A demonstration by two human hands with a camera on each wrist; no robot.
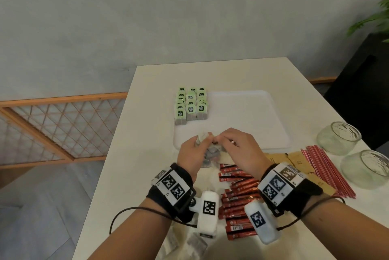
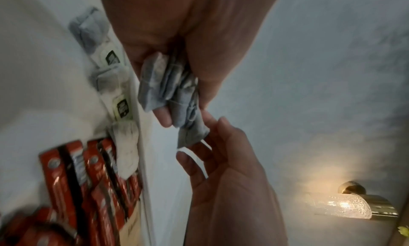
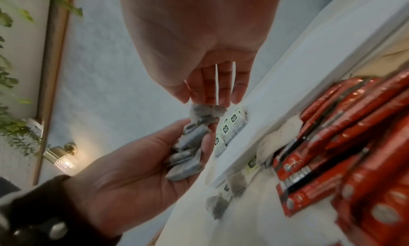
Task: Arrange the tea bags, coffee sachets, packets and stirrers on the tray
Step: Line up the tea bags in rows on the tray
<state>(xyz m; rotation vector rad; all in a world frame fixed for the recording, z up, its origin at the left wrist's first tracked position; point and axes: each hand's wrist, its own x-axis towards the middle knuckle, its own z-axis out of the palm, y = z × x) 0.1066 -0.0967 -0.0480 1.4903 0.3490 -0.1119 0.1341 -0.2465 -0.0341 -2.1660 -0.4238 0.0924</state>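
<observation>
My left hand [image 1: 201, 140] holds a bunch of grey tea bags [image 1: 210, 152] just above the near edge of the white tray [image 1: 242, 112]. My right hand [image 1: 220, 139] pinches the top tea bag [image 3: 208, 110] of that bunch [image 3: 188, 153] with its fingertips [image 3: 212, 97]. Several tea bags with green tags [image 1: 190, 105] stand in neat rows at the tray's far left corner. Red coffee sachets [image 1: 237, 196] lie heaped on the table under my wrists. Brown packets [image 1: 294, 158] and red stirrers [image 1: 328, 171] lie to the right. Loose tea bags [image 2: 106, 75] rest beside the sachets [image 2: 88, 180].
Two glass jars [image 1: 339, 137] [image 1: 366, 169] stand at the table's right edge by the stirrers. The table's left edge drops to the floor beside a wooden lattice panel [image 1: 59, 125]. A plant [image 1: 374, 19] sits at the far right. A lit wall lamp [image 2: 349, 207] shows behind.
</observation>
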